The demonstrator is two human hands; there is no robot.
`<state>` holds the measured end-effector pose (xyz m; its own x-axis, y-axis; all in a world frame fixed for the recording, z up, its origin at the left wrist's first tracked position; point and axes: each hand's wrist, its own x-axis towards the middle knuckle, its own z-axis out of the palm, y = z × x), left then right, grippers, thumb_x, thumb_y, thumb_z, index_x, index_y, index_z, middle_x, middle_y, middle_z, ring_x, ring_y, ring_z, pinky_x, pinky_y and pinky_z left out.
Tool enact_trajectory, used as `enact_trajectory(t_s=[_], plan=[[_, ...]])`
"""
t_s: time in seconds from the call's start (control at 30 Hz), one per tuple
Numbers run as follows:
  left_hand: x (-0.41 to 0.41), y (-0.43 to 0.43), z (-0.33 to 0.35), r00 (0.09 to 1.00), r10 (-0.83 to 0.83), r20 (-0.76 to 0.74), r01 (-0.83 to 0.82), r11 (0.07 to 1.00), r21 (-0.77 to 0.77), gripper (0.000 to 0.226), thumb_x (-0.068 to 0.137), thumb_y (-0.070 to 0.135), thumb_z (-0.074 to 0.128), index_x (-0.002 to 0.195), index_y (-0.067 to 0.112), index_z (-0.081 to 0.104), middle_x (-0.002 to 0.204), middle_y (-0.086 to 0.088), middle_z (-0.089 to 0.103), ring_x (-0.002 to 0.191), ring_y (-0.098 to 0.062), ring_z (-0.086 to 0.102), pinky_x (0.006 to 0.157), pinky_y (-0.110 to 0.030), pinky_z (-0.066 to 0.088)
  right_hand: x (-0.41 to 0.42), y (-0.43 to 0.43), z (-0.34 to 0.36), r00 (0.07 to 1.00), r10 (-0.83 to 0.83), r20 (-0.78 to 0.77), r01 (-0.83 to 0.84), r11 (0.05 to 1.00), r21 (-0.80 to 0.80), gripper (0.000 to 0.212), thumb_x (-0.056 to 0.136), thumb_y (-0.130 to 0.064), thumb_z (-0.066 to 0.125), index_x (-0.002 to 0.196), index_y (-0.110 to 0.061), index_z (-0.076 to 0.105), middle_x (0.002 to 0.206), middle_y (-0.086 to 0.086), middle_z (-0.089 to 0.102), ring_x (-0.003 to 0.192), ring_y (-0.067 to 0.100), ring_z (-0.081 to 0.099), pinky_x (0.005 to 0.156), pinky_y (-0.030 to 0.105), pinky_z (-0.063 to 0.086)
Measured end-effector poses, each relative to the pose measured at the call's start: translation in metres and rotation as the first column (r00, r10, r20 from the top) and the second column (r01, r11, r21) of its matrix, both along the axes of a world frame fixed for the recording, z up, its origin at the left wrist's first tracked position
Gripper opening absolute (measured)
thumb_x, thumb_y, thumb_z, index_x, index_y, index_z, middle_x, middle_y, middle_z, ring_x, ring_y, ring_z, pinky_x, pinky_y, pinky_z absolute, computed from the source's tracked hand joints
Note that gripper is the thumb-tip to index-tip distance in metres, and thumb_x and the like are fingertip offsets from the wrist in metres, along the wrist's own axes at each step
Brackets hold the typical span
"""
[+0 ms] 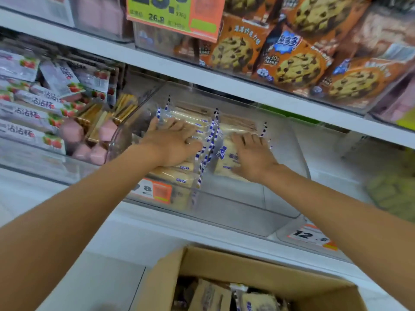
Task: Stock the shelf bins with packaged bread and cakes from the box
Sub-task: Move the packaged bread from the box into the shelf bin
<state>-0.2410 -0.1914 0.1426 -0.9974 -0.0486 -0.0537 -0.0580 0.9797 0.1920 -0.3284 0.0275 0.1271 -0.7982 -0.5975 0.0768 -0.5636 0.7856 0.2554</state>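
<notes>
Bread packs (179, 173) pressed flat in the bin (235, 205)
Your left hand (173, 142) and right hand (253, 156) lie open, one on each of two rows; press harder and you squash the soft loaves; one bin, one box (224, 261) below with more packs, number unclear.

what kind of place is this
Probably a supermarket or convenience store aisle: white shelves carry clear bins of snack packs, price tags hang on their fronts, and a box of stock sits below.
</notes>
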Motion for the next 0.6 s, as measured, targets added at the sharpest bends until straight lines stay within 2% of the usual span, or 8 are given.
enact_trajectory(t_s=[0.13,0.2,0.27,0.33,0.43,0.6], plan=[[-0.001,-0.003,-0.003,1.000,0.007,-0.018,-0.007,1.000,-0.005,0.065,0.096,0.064,0.017,0.156,0.041,0.010,0.166,0.006,-0.002,0.152,-0.014,-0.008,0.119,-0.052,-0.012,-0.005,-0.020,-0.007,0.994,0.017,-0.106,-0.029,0.992,-0.121,0.082,0.080,-0.034,0.072,0.145,-0.014,0.027,0.138,0.011,0.039,0.127,0.031,0.034,0.108,0.038,0.024],[-0.001,-0.003,-0.004,1.000,0.011,-0.016,-0.011,1.000,-0.004,0.066,0.095,0.066,0.017,0.156,0.041,0.010,0.166,0.006,-0.002,0.152,-0.014,-0.007,0.120,-0.051,-0.012,-0.001,-0.021,-0.010,0.992,0.009,-0.123,-0.030,0.986,-0.163,0.094,0.076,-0.038,0.072,0.150,-0.013,0.019,0.143,0.011,0.032,0.133,0.031,0.027,0.115,0.042,0.017],[-0.001,-0.003,-0.004,1.000,0.011,-0.013,-0.011,1.000,0.004,0.066,0.095,0.067,0.017,0.155,0.042,0.009,0.166,0.006,-0.002,0.152,-0.014,-0.008,0.120,-0.051,-0.012,0.007,-0.016,-0.013,0.991,0.040,-0.125,-0.061,0.983,-0.176,0.106,0.077,-0.051,0.068,0.154,-0.015,0.004,0.153,0.009,0.017,0.143,0.029,0.014,0.120,0.051,0.003],[-0.001,-0.003,-0.003,1.000,0.010,-0.010,-0.010,1.000,0.004,0.066,0.095,0.067,0.017,0.155,0.042,0.008,0.166,0.005,-0.003,0.152,-0.014,-0.008,0.120,-0.050,-0.012,0.007,-0.013,-0.015,0.991,0.052,-0.121,-0.073,0.982,-0.175,0.100,0.084,-0.054,0.060,0.154,-0.018,-0.001,0.157,0.007,0.013,0.147,0.027,0.010,0.120,0.053,-0.001],[0.001,-0.003,-0.003,1.000,0.002,-0.026,-0.002,1.000,-0.008,0.067,0.095,0.068,0.015,0.156,0.042,0.007,0.166,0.005,-0.002,0.152,-0.014,-0.007,0.120,-0.051,-0.011,-0.006,-0.016,-0.012,0.998,-0.020,-0.062,0.007,0.978,-0.209,0.091,0.087,-0.053,0.057,0.154,-0.020,0.006,0.157,0.007,0.016,0.146,0.032,0.012,0.120,0.053,0.004],[0.001,-0.003,-0.002,1.000,0.001,-0.030,-0.001,1.000,0.005,0.066,0.095,0.068,0.017,0.155,0.042,0.009,0.166,0.004,0.000,0.152,-0.015,-0.005,0.120,-0.051,-0.010,-0.010,-0.018,-0.008,0.997,-0.043,0.061,0.057,0.969,-0.242,0.095,0.083,-0.064,0.054,0.154,-0.019,0.009,0.158,0.005,0.016,0.147,0.031,0.009,0.120,0.051,0.003]])
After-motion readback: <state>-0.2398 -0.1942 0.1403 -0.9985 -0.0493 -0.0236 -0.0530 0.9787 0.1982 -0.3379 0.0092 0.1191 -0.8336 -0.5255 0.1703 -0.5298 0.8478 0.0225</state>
